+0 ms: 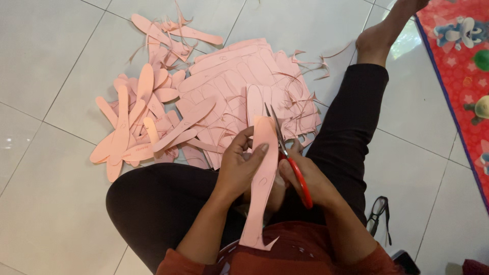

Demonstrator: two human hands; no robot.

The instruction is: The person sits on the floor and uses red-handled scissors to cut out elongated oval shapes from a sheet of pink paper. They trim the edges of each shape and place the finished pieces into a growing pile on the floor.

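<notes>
beyond both hands, one stack of flat pink foam sheets (239, 76) is lying on glossy tiles. left hand (239, 165) is pinching one long pink foam strip (262, 178); right hand (305, 178) is gripping one red-handled scissors (290, 158) touching its edge.

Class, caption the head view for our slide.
Left hand holds a pink strip; right hand cuts it with scissors.

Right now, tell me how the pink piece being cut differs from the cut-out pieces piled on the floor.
The pink piece in hand is held up by the left hand with the scissors in the right hand at its edge; the piled cut-outs lie loose on the tiles. The held piece has a ragged, untrimmed bottom corner; the piled ones have smooth rounded outlines. Both are the same pink sheet material, long and narrow.
</notes>
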